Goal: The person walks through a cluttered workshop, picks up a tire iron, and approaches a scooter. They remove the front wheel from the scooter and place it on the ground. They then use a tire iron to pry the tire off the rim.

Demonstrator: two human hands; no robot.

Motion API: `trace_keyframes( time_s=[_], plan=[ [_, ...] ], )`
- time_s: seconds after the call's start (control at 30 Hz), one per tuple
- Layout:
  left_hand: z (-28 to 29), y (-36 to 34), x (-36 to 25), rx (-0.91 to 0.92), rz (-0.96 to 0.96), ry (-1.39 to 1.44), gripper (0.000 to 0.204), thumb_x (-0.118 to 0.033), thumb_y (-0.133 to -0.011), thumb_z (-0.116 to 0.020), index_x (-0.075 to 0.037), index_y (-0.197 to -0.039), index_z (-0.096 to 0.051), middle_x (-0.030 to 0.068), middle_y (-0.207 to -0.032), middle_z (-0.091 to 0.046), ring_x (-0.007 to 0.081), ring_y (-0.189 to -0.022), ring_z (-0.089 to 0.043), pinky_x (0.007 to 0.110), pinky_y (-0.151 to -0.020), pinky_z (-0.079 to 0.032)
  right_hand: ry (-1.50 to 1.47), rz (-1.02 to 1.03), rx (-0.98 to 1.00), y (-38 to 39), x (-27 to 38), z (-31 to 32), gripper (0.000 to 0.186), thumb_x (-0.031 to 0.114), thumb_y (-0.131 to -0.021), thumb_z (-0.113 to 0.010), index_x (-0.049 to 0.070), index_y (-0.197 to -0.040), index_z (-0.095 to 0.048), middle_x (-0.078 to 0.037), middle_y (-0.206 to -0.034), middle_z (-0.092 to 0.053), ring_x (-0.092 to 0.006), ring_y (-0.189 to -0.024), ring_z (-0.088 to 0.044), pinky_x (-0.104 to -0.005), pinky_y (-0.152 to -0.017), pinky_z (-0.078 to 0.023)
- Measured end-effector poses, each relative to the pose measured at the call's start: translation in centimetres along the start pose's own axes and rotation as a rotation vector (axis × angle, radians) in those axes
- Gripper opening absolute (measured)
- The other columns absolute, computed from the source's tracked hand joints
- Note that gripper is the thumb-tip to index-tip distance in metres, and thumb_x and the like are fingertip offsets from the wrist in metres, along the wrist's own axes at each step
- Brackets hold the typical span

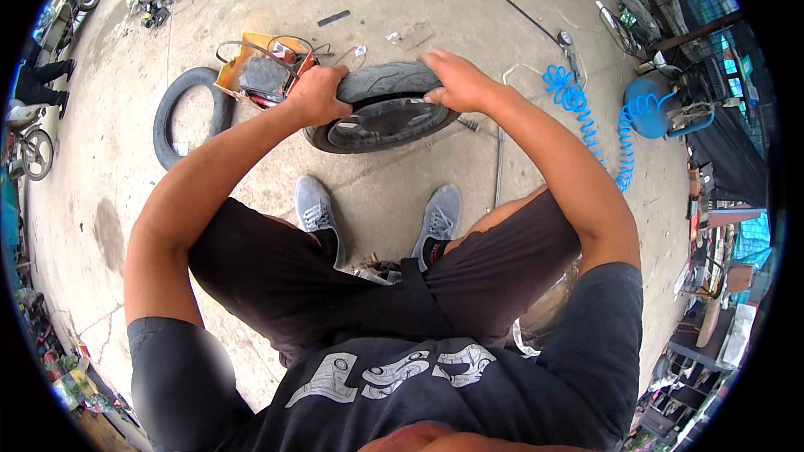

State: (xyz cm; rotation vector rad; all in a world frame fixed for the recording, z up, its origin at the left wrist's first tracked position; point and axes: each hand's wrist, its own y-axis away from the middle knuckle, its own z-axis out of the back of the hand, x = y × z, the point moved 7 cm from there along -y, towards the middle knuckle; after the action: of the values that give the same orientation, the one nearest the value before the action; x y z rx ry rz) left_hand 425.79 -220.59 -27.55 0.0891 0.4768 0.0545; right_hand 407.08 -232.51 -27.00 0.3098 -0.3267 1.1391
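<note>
Both my hands grip a black motorcycle tire [387, 82] fitted round a dark wheel rim [394, 123], which stands tilted on the concrete in front of my feet. My left hand [320, 94] is closed over the tire's upper left side. On the upper right side, my right hand [457, 82] wraps the tread, with the thumb toward the inner edge. A dark gap shows between the tire's edge and the rim near the top. Left of the wheel lies a black inner tube [167, 117], partly covered by my left forearm.
An orange-yellow crate [243, 59] of tools and parts stands just beyond my left hand. A coiled blue air hose [590, 121] runs to a blue compressor tank [646, 109] on the right. Beyond lies a pressure gauge [564, 38]. A person's legs [50, 84] and parked motorcycles [35, 153] are far left.
</note>
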Motion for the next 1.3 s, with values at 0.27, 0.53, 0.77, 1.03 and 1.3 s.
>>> trace_keyframes(
  time_s=[0.27,0.53,0.77,1.03,1.3],
  plan=[
    [-2.3,1.4,1.2,0.132,0.017,0.055,0.082,-0.029,-0.061,-0.088,0.007,-0.123,-0.047,0.0304,-0.116,-0.059,0.0420,-0.114,-0.059,0.045,-0.096,-0.048,0.068,-0.094,0.075,1.0,-1.7,1.2,0.069,0.018,-0.069,-0.085,0.000,-0.127,-0.052,-0.022,-0.118,-0.058,-0.0400,-0.116,-0.054,-0.0454,-0.097,-0.046],
    [-2.0,1.8,3.0,0.070,0.014,0.002,0.065,-0.029,-0.060,-0.086,0.002,-0.111,-0.059,0.0254,-0.104,-0.065,0.0410,-0.103,-0.063,0.046,-0.090,-0.051,0.124,-0.115,0.068,-0.2,1.0,1.3,0.070,0.020,-0.069,-0.085,0.001,-0.128,-0.052,-0.020,-0.119,-0.057,-0.0389,-0.117,-0.055,-0.0450,-0.098,-0.047],
    [5.7,0.8,-5.7,-0.165,-0.115,-0.011,0.062,-0.031,-0.062,-0.078,0.001,-0.112,-0.061,0.0222,-0.102,-0.066,0.0391,-0.100,-0.064,0.045,-0.085,-0.053,-0.056,-0.158,0.125,2.5,-2.5,2.4,0.070,0.019,-0.064,-0.089,-0.004,-0.119,-0.052,-0.024,-0.122,-0.058,-0.0400,-0.118,-0.055,-0.0451,-0.098,-0.047],
    [1.9,-0.6,-5.3,0.011,-0.185,0.048,0.113,-0.035,-0.059,-0.092,0.006,-0.145,-0.032,0.0273,-0.134,-0.054,0.0390,-0.128,-0.052,0.042,-0.109,-0.041,-0.096,0.065,0.048,0.3,3.3,0.3,0.077,0.020,-0.069,-0.085,-0.002,-0.133,-0.047,-0.023,-0.127,-0.057,-0.0395,-0.121,-0.054,-0.0448,-0.099,-0.046],
    [-1.3,1.8,3.9,0.115,0.091,0.079,0.083,-0.030,-0.059,-0.089,0.003,-0.126,-0.054,0.0250,-0.112,-0.064,0.0391,-0.110,-0.062,0.043,-0.095,-0.049,-0.038,0.028,-0.033,0.7,0.9,0.8,0.065,0.022,-0.070,-0.086,-0.003,-0.120,-0.052,-0.024,-0.120,-0.058,-0.0416,-0.117,-0.056,-0.0446,-0.097,-0.047]
  ],
)
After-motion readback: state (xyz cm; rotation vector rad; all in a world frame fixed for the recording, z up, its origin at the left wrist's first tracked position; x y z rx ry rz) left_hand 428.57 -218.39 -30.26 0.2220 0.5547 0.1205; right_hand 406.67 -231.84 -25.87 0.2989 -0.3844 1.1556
